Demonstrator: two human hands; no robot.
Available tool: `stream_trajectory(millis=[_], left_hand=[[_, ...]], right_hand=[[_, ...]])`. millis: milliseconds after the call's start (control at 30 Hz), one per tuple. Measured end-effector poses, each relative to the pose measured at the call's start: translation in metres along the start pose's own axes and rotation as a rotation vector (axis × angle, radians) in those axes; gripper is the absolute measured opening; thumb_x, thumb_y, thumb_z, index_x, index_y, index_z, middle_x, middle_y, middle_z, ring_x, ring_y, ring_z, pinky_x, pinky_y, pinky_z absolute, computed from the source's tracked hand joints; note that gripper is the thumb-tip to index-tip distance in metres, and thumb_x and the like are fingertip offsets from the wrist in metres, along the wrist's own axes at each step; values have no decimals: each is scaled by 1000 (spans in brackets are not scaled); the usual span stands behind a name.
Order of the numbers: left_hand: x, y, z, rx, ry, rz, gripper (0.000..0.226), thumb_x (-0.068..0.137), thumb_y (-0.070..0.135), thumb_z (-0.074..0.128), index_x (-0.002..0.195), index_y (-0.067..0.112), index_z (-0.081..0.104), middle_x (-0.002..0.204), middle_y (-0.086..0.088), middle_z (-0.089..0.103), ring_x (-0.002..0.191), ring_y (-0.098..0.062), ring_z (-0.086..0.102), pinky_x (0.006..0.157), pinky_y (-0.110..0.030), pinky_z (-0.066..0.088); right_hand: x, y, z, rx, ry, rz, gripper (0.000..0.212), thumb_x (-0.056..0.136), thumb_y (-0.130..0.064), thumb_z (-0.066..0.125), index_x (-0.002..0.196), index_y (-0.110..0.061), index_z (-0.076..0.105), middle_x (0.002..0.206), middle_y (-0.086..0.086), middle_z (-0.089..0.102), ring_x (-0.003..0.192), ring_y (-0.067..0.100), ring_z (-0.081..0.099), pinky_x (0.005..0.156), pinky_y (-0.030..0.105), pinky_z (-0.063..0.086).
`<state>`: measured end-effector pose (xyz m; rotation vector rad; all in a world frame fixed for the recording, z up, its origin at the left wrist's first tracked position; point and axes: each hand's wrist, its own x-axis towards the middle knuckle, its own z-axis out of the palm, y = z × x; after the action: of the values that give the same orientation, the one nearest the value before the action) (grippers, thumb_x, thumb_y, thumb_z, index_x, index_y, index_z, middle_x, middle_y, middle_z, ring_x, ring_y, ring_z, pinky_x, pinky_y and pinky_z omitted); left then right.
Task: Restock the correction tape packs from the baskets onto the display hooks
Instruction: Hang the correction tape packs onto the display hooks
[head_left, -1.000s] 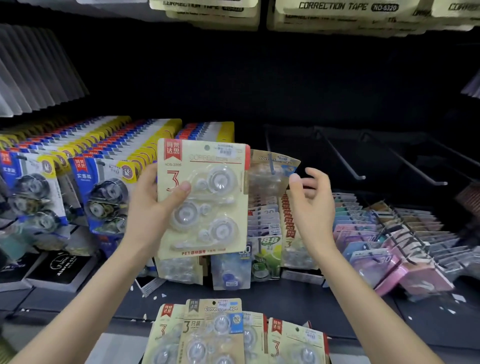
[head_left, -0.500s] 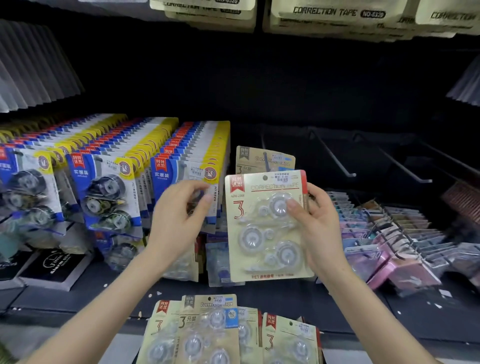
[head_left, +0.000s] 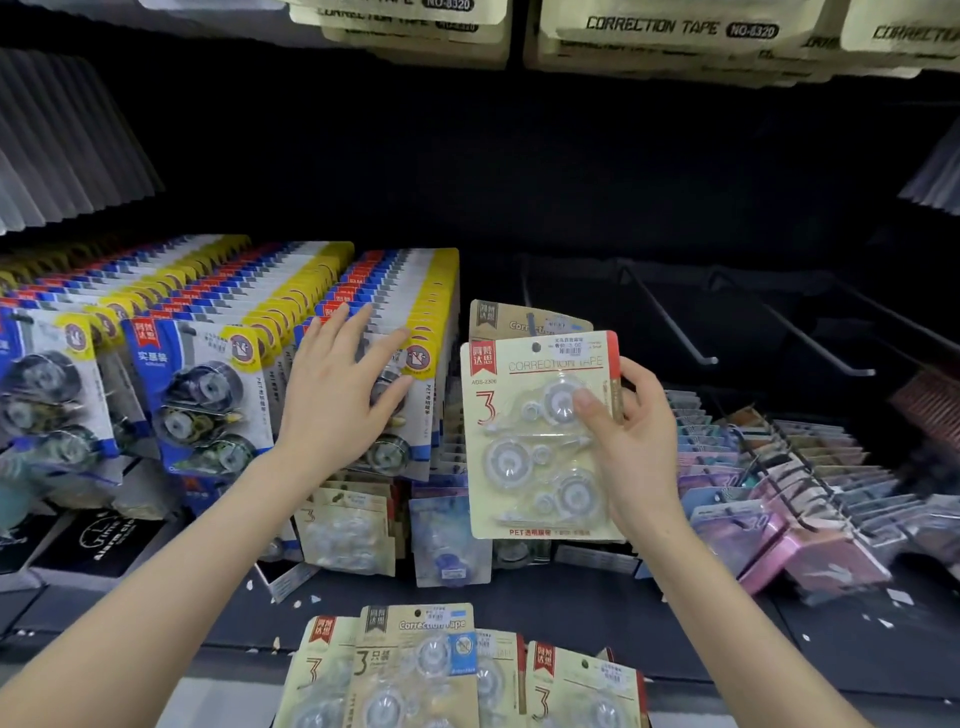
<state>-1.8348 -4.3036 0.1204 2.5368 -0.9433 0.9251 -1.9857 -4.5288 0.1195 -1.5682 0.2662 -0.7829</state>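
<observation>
Change: the cream three-roller correction tape pack (head_left: 524, 452) has gone from my left hand (head_left: 337, 395) to my right hand (head_left: 639, 447), which grips its 3 o'clock edge.
Left hand: released, flat on the blue-and-yellow carded packs (head_left: 208, 395) at 9 o'clock.
Meaning: hanging comes next, I judge.

A cream correction tape pack (head_left: 540, 436) shows a matt card backing under a clear, glossy plastic blister that catches the shop light. Beside it, the blue-and-yellow packs (head_left: 202, 395) wear shinier printed card, also with transparent plastic bubbles. The bare display hooks (head_left: 671, 321) are thin metal wire with a dull sheen. The dark shelf (head_left: 597, 608) below looks matt and smooth, and the loose packs (head_left: 415, 670) in the foreground repeat the same cream card and clear plastic.
</observation>
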Motion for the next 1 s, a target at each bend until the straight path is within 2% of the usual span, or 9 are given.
stream_trajectory(millis=[100, 167, 233, 367, 500, 700, 800, 933, 1000], left_hand=[[3, -4, 5, 2, -3, 18, 52, 95, 47, 42, 132, 17, 61, 141, -25, 51, 133, -45, 44, 113, -57, 28], [6, -8, 7, 8, 8, 39, 51, 94, 48, 44, 131, 16, 61, 138, -25, 53, 130, -45, 47, 108, -59, 34], [10, -11, 7, 24, 9, 60, 52, 94, 49, 45, 130, 16, 62, 136, -24, 55, 127, -44, 49, 103, -58, 39], [16, -13, 8, 51, 14, 89, 54, 93, 53, 46, 129, 16, 63, 133, -21, 58, 122, -42, 54, 98, -54, 41], [17, -13, 13, 54, 51, 91, 53, 94, 53, 46, 128, 16, 63, 127, -18, 61, 108, -40, 59, 95, -51, 39], [17, -16, 17, 38, 101, 105, 51, 95, 52, 47, 128, 17, 64, 121, -15, 62, 107, -37, 59, 92, -49, 39], [17, -17, 19, 37, 118, 110, 50, 95, 51, 48, 127, 17, 65, 121, -14, 62, 107, -37, 59, 92, -48, 38], [17, -18, 20, 44, 129, 114, 49, 94, 50, 49, 127, 18, 65, 121, -14, 62, 107, -37, 58, 92, -48, 38], [17, -18, 20, 49, 123, 119, 49, 94, 51, 49, 127, 18, 65, 121, -13, 62, 107, -37, 58, 92, -47, 37]], right_hand=[[-1, 3, -4, -135, 54, -125, 36, 91, -13, 68, 122, -27, 54, 114, -12, 66, 105, 1, 63, 86, 16, 50], [4, 7, -4, -205, 56, -155, 39, 90, -14, 68, 125, -24, 55, 113, -18, 63, 104, -3, 60, 82, 8, 46], [13, 12, -2, -197, 34, -127, 37, 91, -14, 67, 123, -27, 54, 115, -15, 63, 106, 1, 60, 84, 11, 48], [35, 22, 7, -49, -4, 11, 35, 93, -16, 66, 117, -37, 52, 119, -2, 67, 107, 12, 66, 91, 36, 55], [63, 36, 21, 32, 34, 81, 33, 93, -17, 66, 116, -35, 51, 114, -2, 69, 104, 12, 67, 95, 42, 54], [111, 61, 37, 114, 31, 168, 30, 95, -19, 64, 117, -35, 51, 119, 3, 68, 109, 20, 67, 97, 49, 53], [136, 69, 46, 104, 48, 178, 35, 95, -18, 64, 124, -27, 47, 120, 4, 66, 109, 19, 66, 95, 45, 55], [161, 76, 55, 102, 52, 215, 47, 96, -16, 62, 138, -16, 42, 124, 4, 62, 103, 12, 64, 83, 24, 55], [167, 79, 55, 84, 59, 229, 54, 95, -17, 63, 143, -15, 39, 125, 3, 59, 101, 8, 62, 79, 19, 53]])
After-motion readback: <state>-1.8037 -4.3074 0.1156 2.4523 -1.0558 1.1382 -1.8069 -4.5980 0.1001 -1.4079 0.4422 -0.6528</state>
